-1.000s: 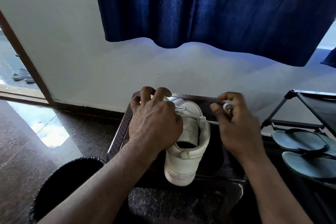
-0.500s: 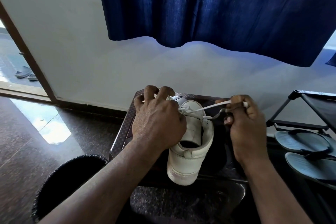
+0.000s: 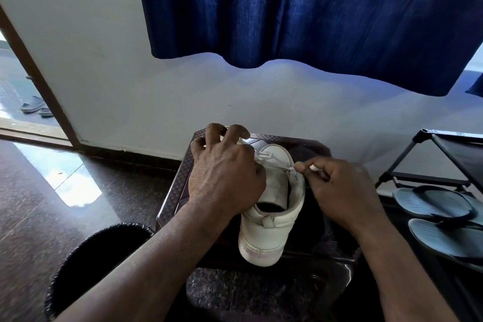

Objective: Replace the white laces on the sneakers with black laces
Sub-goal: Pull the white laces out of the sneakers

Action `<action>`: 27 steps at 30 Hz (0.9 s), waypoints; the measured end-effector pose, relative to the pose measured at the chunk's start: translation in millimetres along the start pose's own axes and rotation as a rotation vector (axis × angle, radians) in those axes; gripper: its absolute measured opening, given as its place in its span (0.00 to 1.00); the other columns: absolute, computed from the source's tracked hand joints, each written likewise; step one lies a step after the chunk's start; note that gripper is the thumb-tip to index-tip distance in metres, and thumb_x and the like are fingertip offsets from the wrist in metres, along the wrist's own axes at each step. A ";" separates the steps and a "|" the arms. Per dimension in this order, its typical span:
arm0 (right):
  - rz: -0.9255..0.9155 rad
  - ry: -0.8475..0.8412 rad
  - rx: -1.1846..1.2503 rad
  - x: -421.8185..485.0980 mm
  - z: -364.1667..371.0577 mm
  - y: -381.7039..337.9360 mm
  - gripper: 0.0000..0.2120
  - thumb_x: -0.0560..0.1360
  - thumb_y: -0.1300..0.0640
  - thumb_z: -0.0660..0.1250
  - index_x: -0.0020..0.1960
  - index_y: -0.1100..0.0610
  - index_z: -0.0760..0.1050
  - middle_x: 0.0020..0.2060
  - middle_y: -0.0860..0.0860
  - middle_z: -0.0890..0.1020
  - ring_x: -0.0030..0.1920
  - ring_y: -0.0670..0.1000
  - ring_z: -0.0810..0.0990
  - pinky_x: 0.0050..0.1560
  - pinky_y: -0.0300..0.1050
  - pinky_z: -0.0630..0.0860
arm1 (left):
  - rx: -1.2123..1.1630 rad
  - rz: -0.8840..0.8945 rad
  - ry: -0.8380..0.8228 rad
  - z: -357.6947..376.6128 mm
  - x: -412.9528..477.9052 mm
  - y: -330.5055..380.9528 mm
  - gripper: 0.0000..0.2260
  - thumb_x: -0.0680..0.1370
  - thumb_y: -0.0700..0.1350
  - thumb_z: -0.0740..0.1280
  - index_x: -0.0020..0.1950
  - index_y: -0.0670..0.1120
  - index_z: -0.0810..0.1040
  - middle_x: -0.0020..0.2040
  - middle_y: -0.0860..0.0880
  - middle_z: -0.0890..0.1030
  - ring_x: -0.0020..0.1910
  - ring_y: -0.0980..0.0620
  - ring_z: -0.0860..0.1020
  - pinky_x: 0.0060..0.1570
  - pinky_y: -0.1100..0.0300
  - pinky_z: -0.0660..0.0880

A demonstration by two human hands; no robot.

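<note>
- Lower centre: white leather sneaker (image 3: 271,230), heel nearest, on a dark patterned surface (image 3: 177,183).
- Left hand (image 3: 224,172) curls over its front, likely steadying it.
- Right hand (image 3: 339,191) pinches the white lace (image 3: 277,165) taut, apparently to unthread it.

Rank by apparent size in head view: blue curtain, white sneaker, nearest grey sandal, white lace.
1. blue curtain, by far.
2. white sneaker, partly behind the left hand.
3. nearest grey sandal, cropped by the frame edge; order with sneaker unsure.
4. white lace, a thin strand.
</note>
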State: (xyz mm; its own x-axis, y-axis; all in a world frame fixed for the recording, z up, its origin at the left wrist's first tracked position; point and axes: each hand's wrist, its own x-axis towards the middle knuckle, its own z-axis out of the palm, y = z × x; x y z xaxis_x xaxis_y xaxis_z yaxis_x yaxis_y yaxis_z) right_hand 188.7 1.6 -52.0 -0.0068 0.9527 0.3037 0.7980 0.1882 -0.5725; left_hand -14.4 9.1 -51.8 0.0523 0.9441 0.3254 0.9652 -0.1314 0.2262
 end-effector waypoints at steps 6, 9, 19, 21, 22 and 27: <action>0.122 0.159 0.608 6.1 4.5 5.2 0.16 0.83 0.59 0.66 0.37 0.51 0.80 0.30 0.40 0.79 0.33 0.40 0.74 0.40 0.38 0.70 | 0.002 0.000 -0.007 -0.3 0.2 0.5 0.19 0.73 0.57 0.58 0.50 0.52 0.85 0.72 0.59 0.70 0.71 0.46 0.62 0.67 0.41 0.65; 0.241 0.331 1.228 6.1 -2.7 -0.7 0.17 0.84 0.52 0.65 0.36 0.50 0.75 0.29 0.45 0.72 0.32 0.45 0.69 0.36 0.40 0.69 | 0.000 -0.001 -0.013 -0.9 0.7 1.0 0.20 0.73 0.57 0.57 0.51 0.52 0.85 0.72 0.59 0.70 0.71 0.46 0.61 0.67 0.40 0.65; 0.233 0.295 0.748 6.4 8.9 6.4 0.10 0.82 0.56 0.68 0.46 0.52 0.68 0.32 0.49 0.79 0.30 0.48 0.73 0.33 0.45 0.70 | -0.008 -0.006 -0.013 -0.9 0.7 0.8 0.18 0.73 0.56 0.58 0.50 0.52 0.85 0.72 0.59 0.70 0.71 0.46 0.61 0.67 0.41 0.65; 0.205 0.295 0.497 6.0 11.8 6.7 0.08 0.81 0.52 0.70 0.49 0.53 0.71 0.36 0.46 0.79 0.33 0.42 0.76 0.39 0.38 0.72 | -0.014 -0.008 -0.002 -0.5 0.4 0.6 0.17 0.73 0.56 0.59 0.51 0.52 0.85 0.71 0.60 0.71 0.71 0.46 0.62 0.66 0.41 0.66; 0.206 0.294 0.419 5.0 12.7 6.1 0.08 0.80 0.51 0.71 0.50 0.53 0.73 0.38 0.45 0.80 0.36 0.38 0.77 0.39 0.31 0.70 | -0.027 -0.012 0.004 -0.5 0.0 0.7 0.16 0.73 0.56 0.59 0.51 0.53 0.84 0.70 0.60 0.72 0.70 0.46 0.63 0.66 0.42 0.67; 0.196 0.198 0.438 0.7 23.2 3.2 0.14 0.79 0.39 0.68 0.48 0.50 0.78 0.33 0.45 0.80 0.33 0.41 0.76 0.36 0.32 0.70 | -0.111 0.001 0.021 -2.6 -0.7 0.7 0.16 0.72 0.54 0.61 0.58 0.60 0.78 0.64 0.62 0.75 0.68 0.48 0.66 0.65 0.43 0.67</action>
State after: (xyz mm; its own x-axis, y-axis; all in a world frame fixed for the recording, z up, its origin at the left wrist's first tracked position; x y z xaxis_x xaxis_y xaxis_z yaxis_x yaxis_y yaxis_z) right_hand 177.2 8.4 -71.3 0.2661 0.9246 0.2727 0.4454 0.1330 -0.8854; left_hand -14.4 7.5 -49.5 0.0466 0.9375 0.3448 0.9307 -0.1660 0.3258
